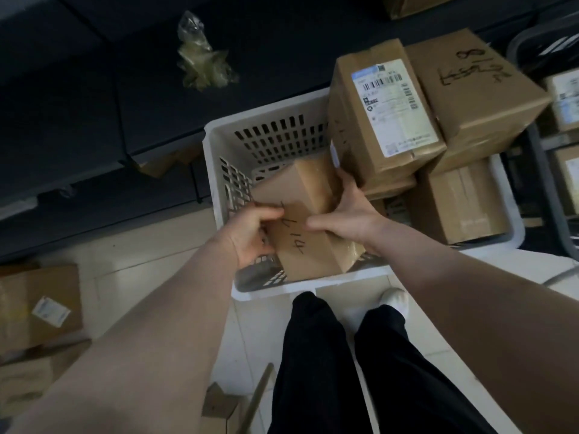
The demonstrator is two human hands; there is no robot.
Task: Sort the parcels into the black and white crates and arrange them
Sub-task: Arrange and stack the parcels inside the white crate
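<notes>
Our left hand (250,236) curled round the near left edge of a brown parcel (294,189) marked 14, our right hand (347,211) clasping its right side, parcel tilted inside the white crate (275,288), labelled box (385,111) stacked at the crate's far right

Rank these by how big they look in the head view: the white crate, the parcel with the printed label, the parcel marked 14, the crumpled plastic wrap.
1. white crate
2. labelled parcel and parcel marked 14: about alike, so not ranked
3. crumpled plastic wrap
</notes>
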